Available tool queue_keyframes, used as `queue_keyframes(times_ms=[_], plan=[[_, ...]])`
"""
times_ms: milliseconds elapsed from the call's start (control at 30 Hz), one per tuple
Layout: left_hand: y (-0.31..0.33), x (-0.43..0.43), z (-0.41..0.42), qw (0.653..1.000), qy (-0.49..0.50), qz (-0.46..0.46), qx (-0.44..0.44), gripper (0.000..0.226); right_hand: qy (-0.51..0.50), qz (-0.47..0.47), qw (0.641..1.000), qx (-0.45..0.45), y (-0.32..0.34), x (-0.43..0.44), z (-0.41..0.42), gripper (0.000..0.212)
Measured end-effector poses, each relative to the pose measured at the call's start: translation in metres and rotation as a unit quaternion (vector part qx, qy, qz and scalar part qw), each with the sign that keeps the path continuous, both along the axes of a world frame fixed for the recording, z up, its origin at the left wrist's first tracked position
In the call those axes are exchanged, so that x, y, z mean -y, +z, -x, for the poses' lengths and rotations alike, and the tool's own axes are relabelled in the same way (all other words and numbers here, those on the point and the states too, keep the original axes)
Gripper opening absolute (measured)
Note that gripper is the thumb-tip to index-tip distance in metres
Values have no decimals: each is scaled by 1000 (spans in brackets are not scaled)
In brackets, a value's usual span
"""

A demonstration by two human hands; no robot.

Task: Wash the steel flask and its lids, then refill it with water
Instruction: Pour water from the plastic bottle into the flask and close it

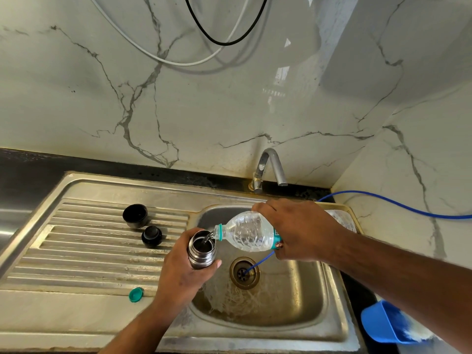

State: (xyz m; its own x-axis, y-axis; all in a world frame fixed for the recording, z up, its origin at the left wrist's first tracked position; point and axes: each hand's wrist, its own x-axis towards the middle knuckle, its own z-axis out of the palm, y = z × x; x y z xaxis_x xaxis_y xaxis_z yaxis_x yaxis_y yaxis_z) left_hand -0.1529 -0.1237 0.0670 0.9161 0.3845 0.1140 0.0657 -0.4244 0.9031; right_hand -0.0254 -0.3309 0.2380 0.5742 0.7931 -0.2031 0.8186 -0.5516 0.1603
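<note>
lids: cup lid (pixel 135 215) and stopper (pixel 151 236) lie apart on drainboard (pixel 89 251) | left hand (pixel 184 272) wraps steel flask (pixel 201 249), upright over sink (pixel 293 302) | right hand (pixel 298 229) grips tilted plastic bottle (pixel 247 232), stream entering flask mouth | risk: steeper tilt or drifting neck could send water past the narrow mouth

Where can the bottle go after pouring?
The ribbed draining board left of the cup lid and stopper, or the front edge left of the green cap. The basin is crowded: left hand, right hand, flask, bottle, blue tube.
</note>
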Motion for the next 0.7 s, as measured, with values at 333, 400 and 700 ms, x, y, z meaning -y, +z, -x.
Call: queue_keyframes(times_ms=[333, 400, 700], plan=[[-1, 0, 0, 1000, -1, -3, 5, 72, 1, -5, 1000, 2, 1, -1, 1, 97], [0, 0, 0, 1000, -1, -4, 5, 71, 2, -2, 1000, 4, 0, -1, 1, 97], [0, 0, 2, 1000, 2, 0, 4, 69, 2, 3, 1000, 5, 1, -1, 2, 97]])
